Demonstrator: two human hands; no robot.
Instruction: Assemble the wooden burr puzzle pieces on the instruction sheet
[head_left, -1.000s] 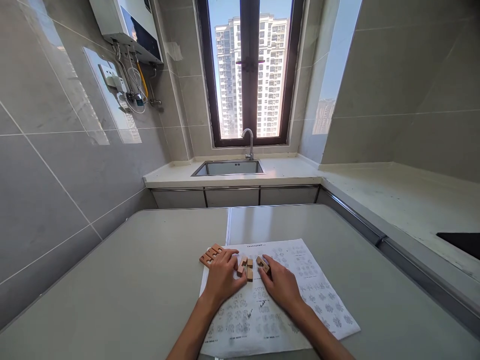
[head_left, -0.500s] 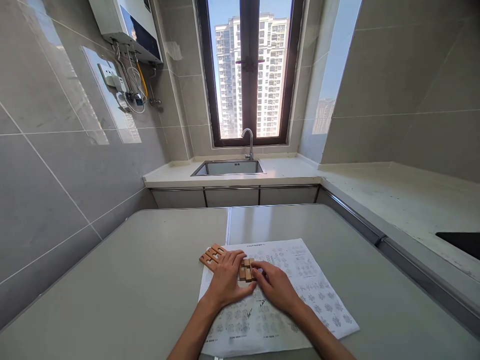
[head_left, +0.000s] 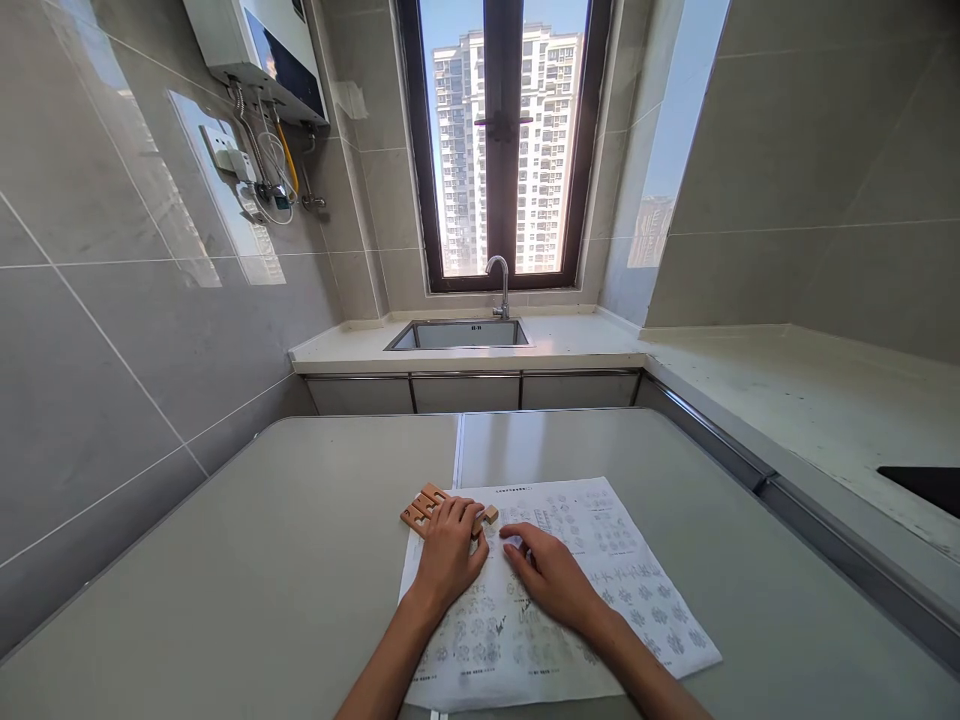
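Note:
A printed sheet of diagrams [head_left: 600,580] lies on the grey table [head_left: 262,560]. At its top left corner sit several notched wooden puzzle blocks [head_left: 421,505]. My left hand [head_left: 448,550] lies over their right part, fingers curled on the blocks, with one small block end [head_left: 490,514] showing past the fingertips. Just to the right, my right hand [head_left: 547,575] rests on the paper, its fingers bent and pointing left toward the blocks. Nothing shows in it. Whatever lies under the left palm is hidden.
Beyond the table runs a white counter with a steel sink [head_left: 457,335] and tap [head_left: 499,285] under a window. A water heater [head_left: 255,55] hangs on the left tiled wall. A counter with a dark hob [head_left: 926,485] runs along the right.
The loose blocks between my hands have been pushed left to join the group at the paper's corner. My left hand now covers them, and my right hand has drawn back from them.

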